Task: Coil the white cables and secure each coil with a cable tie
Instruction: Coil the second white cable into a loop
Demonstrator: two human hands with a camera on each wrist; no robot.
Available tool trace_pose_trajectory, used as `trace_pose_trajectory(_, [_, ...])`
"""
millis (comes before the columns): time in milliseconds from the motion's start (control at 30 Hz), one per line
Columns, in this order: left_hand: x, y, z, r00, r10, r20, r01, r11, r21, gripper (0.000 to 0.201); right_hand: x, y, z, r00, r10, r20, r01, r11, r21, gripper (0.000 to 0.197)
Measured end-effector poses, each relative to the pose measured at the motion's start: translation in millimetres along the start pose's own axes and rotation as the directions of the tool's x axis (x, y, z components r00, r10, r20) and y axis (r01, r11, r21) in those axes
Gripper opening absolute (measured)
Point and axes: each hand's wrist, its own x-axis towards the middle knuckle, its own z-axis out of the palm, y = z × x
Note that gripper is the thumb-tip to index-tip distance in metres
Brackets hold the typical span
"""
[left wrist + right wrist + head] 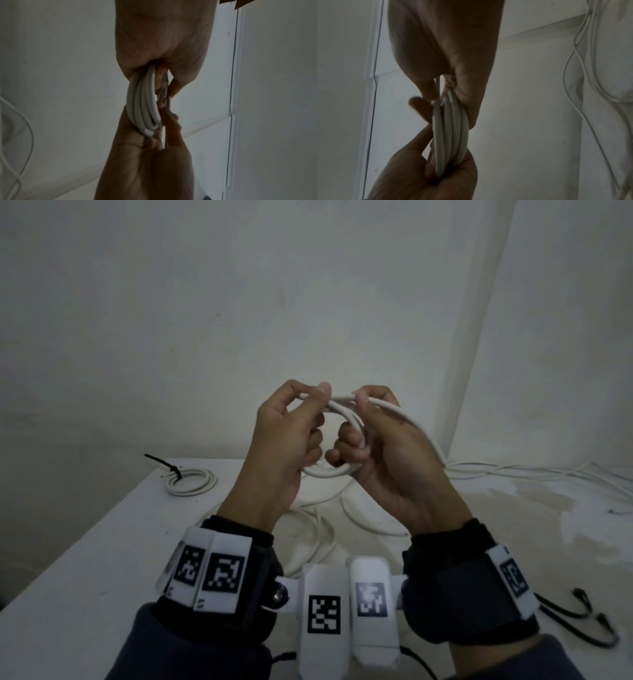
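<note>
I hold a small coil of white cable (329, 472) up in front of me with both hands, above the table. My left hand (313, 395) pinches the coil's top between thumb and forefinger, its other fingers curled round the left side. My right hand (363, 405) grips the right side, fingers hooked through the loop. The free tail of the cable (428, 440) runs from the right hand down to the table. The wrist views show several turns, coil (144, 108) and coil (450, 135), squeezed between both hands. No cable tie is on this coil.
A finished coil (191, 481) bound with a black cable tie (164, 467) lies at the table's far left. Loose white cables (322, 529) sprawl under my hands and along the back right (548, 474). Two black ties (582, 607) lie near the right front. The table's left edge (85, 542) is close.
</note>
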Motion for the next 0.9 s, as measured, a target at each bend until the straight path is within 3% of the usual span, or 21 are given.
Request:
trace_pose_trajectory(67, [2,3,-4,0.999,0.012,-0.039,-0.012,1.0,-0.005,0.022,-1,-1,-2,1.0,0.023,-0.001,-0.023,0.999,0.031,0.019])
trace_pose_trajectory(167, [4,8,-13,0.996,0.045,-0.073,-0.044,0.999,0.004,0.024,-1,-6,-8,0.994,0.033,-0.1,-0.03,0.999,0.04,0.034])
trace_pose_trajectory(333, [5,12,-21,0.991,0.096,-0.096,-0.091,0.994,0.054,0.026,2,-5,-17,0.949,-0.075,-0.308,0.109,0.99,0.093,0.015])
trace_pose_trajectory(433, [6,14,-25,0.986,0.115,-0.118,-0.11,0.993,0.051,0.024,1,-5,-21,0.957,-0.143,-0.251,0.107,0.983,-0.152,0.02])
trace_pose_trajectory(533, [7,15,-27,0.978,0.136,-0.159,-0.132,0.991,0.038,0.021,-2,-7,-23,0.978,-0.154,-0.139,0.084,0.906,-0.414,0.015])
trace_pose_trajectory(600, [7,14,-27,0.971,0.151,-0.186,-0.148,0.988,0.032,0.02,-3,-8,-24,0.992,-0.097,-0.079,0.049,0.885,-0.463,0.008])
trace_pose_trajectory(733, [7,13,-20,0.972,0.152,-0.182,-0.153,0.988,0.009,0.019,-6,-9,-23,0.998,0.054,-0.008,-0.05,0.841,-0.538,0.019])
trace_pose_trajectory(900, [4,9,-11,0.977,0.141,-0.163,-0.142,0.99,0.001,0.018,-9,-12,-22,0.996,0.08,-0.028,-0.084,0.863,-0.497,0.017])
